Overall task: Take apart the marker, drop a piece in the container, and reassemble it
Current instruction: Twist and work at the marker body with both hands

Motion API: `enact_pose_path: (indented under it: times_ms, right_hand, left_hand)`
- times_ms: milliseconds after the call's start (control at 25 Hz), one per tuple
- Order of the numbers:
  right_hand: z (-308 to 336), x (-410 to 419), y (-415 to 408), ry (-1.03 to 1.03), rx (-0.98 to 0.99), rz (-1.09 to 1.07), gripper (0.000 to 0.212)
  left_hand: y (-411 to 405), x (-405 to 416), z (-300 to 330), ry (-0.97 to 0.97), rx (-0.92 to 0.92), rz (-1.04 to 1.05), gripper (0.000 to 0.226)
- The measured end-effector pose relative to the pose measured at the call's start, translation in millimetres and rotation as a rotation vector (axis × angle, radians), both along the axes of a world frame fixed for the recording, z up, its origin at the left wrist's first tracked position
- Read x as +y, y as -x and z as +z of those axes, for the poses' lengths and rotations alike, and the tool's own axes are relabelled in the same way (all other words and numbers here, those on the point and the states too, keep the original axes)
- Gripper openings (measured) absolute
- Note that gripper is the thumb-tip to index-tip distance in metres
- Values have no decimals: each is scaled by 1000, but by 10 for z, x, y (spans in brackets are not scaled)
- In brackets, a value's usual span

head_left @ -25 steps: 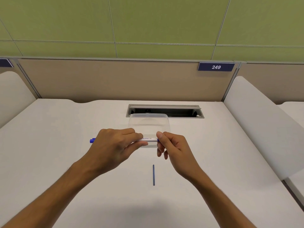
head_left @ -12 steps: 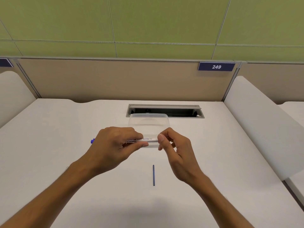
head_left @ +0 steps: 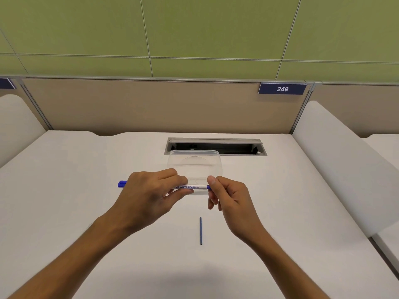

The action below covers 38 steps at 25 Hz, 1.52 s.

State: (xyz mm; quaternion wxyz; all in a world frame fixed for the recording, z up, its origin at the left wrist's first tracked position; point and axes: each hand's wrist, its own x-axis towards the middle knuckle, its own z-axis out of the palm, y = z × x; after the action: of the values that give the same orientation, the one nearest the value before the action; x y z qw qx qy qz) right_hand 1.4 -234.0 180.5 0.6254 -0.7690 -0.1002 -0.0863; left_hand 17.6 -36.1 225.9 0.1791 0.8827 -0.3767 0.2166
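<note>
White desk (head_left: 64, 212) fills the lower frame under a beige partition. At centre, the left hand (head_left: 149, 195) wraps the marker (head_left: 190, 187) and hides its middle; the right hand (head_left: 228, 199) pinches its right end, hiding the tip. Behind them the clear container (head_left: 194, 162) is faint. Below lies a thin blue rod (head_left: 200, 230).
</note>
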Motion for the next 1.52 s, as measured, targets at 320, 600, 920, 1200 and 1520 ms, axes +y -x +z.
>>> enact_pose_path:
  times_ms: [320,600,920,1200,1520]
  right_hand:
    - [60,-19,55,206,-217,4,19]
    - [75,-8,67,90,-105,6,20]
    - [51,37,18,15,-14,36,40]
    - [61,12,59,127,-145,40,17]
    - [49,12,33,57,-39,-10,39]
  left_hand:
    - [-70,88,-36,286,344,-49,22]
    - [-28,117,1,198,180,-24,23]
    - [-4,91,57,74,68,-16,19]
    - [-54,142,5,214,251,1,19]
    - [-17,105,42,85,69,15,22]
